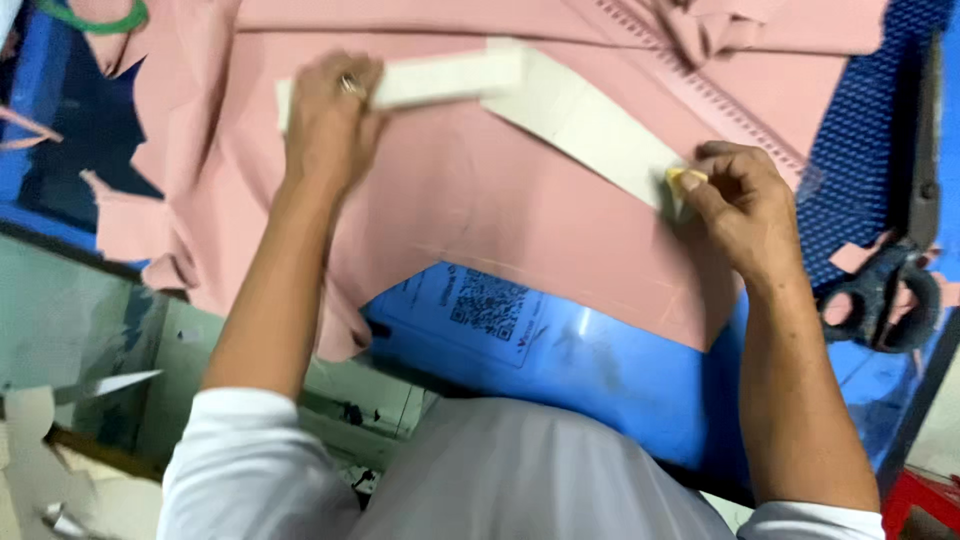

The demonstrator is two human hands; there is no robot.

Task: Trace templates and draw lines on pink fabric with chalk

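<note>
One cream paper pattern [560, 105] lies flat on one pink fabric [470, 200]. Left hand [330, 115] presses its upper end, fingers together. Right hand [740, 205] pinches one yellow chalk [683, 178] at its lower tip. One pair of scissors [895, 275] lies on the blue mat [600, 370].

Two hands are in view: the left hand [330, 115] at upper left of the frame and the right hand [745, 205] at right. One pink fabric [480, 200] spreads across the upper middle. Two cream paper pattern strips lie on it: a horizontal strip [440, 78] at top centre and a slanted strip [590, 125] running down to the right. One yellow chalk piece [686, 178] shows at right. One pair of black scissors [895, 270] lies at the far right edge. One blue tabletop [600, 370] fills the lower middle.
</note>
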